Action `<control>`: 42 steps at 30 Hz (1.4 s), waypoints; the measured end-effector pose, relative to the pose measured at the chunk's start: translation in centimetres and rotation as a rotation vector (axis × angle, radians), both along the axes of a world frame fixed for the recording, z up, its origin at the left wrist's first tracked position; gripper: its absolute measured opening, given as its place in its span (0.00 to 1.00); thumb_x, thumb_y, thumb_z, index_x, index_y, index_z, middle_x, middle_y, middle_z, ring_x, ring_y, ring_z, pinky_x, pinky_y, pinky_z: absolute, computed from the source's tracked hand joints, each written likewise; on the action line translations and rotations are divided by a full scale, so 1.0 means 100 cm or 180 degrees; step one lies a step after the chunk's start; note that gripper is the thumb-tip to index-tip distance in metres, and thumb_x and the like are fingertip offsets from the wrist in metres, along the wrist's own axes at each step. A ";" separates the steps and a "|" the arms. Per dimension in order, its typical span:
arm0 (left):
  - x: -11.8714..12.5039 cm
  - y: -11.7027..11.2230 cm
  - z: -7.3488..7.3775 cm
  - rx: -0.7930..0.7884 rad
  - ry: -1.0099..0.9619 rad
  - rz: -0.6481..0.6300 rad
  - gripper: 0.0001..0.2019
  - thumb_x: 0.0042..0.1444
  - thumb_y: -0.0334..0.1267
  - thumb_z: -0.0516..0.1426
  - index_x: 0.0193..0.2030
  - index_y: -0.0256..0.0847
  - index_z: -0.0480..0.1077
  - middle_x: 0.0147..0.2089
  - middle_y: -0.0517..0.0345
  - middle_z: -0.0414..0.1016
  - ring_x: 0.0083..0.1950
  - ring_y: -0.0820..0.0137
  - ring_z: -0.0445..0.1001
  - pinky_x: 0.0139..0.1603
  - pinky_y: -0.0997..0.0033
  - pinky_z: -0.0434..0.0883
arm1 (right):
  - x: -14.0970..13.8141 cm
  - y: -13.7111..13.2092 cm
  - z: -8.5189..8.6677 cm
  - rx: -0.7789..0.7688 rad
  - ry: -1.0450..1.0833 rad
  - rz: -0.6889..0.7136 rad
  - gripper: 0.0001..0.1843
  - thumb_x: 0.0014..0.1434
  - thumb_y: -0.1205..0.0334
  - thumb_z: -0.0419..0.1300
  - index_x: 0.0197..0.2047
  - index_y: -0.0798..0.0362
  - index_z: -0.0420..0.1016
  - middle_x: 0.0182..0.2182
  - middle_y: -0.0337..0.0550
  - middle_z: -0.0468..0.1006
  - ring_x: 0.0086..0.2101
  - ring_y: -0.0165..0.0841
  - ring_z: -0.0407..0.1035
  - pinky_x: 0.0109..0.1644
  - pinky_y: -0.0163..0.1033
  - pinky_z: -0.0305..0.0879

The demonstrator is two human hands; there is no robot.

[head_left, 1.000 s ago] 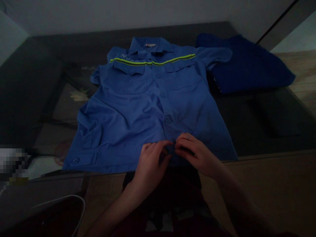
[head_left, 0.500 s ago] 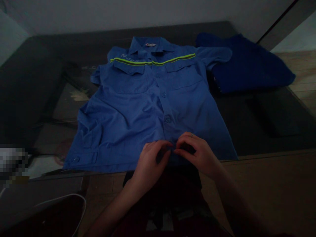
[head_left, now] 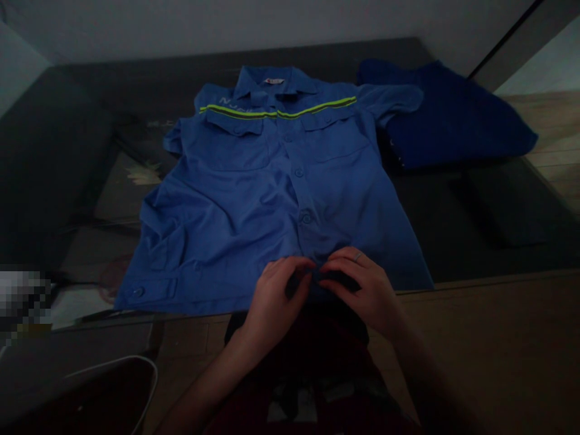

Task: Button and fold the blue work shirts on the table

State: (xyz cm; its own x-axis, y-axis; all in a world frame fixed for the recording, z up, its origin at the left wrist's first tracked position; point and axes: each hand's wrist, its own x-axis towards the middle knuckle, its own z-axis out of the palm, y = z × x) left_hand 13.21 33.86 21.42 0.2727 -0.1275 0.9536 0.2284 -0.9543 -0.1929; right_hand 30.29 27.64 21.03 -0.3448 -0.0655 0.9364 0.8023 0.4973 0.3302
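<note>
A blue work shirt (head_left: pixel 235 199) lies face up, collar away from me, with a yellow-green stripe across its chest. Buttons run down its front placket, and a button (head_left: pixel 306 216) shows just above my hands. At the lower front edge, my left hand (head_left: pixel 281 290) pinches the shirt's cloth between thumb and fingers. My right hand (head_left: pixel 362 284), with a ring on one finger, pinches the placket right beside it. The fingertips of both hands nearly meet, and they hide the bit of cloth or button between them.
The shirt rests on a dark glossy table (head_left: pixel 489 254). A folded darker blue garment (head_left: pixel 462 121) lies at the back right, partly under the shirt's sleeve. A white cable (head_left: pixel 154 368) hangs at the lower left. Wooden floor (head_left: pixel 507 338) shows below the table's front edge.
The fingers of my right hand have shifted slightly at the placket, and its ring shows more. The left hand keeps its pinch. The whole view has moved a little.
</note>
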 end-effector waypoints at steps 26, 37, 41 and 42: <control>-0.003 0.001 -0.002 0.0362 0.0263 0.0439 0.08 0.59 0.28 0.52 0.42 0.42 0.70 0.39 0.58 0.78 0.41 0.67 0.75 0.44 0.64 0.68 | -0.010 0.003 -0.006 -0.0076 0.0385 -0.0125 0.05 0.61 0.69 0.55 0.39 0.50 0.69 0.37 0.44 0.73 0.40 0.37 0.66 0.46 0.45 0.63; -0.021 0.005 -0.005 0.0533 0.0742 0.0780 0.13 0.59 0.32 0.54 0.51 0.44 0.68 0.40 0.56 0.75 0.42 0.67 0.72 0.42 0.66 0.68 | 0.000 0.003 -0.010 -0.0050 -0.0112 -0.0616 0.07 0.59 0.66 0.59 0.42 0.50 0.73 0.42 0.47 0.73 0.43 0.39 0.66 0.47 0.48 0.65; -0.077 0.013 -0.005 0.0614 0.0308 0.0673 0.14 0.61 0.32 0.53 0.52 0.48 0.67 0.42 0.59 0.74 0.42 0.70 0.73 0.44 0.69 0.71 | 0.026 -0.021 -0.015 0.0375 -0.0043 -0.0562 0.08 0.60 0.66 0.58 0.43 0.47 0.73 0.41 0.44 0.74 0.43 0.38 0.68 0.48 0.46 0.66; -0.097 0.017 -0.006 0.0607 0.0035 0.0801 0.13 0.60 0.33 0.53 0.51 0.49 0.67 0.43 0.60 0.73 0.43 0.69 0.73 0.46 0.68 0.71 | 0.038 -0.029 -0.018 0.0567 0.0075 -0.0648 0.09 0.60 0.65 0.58 0.44 0.46 0.73 0.42 0.45 0.74 0.43 0.38 0.68 0.48 0.47 0.66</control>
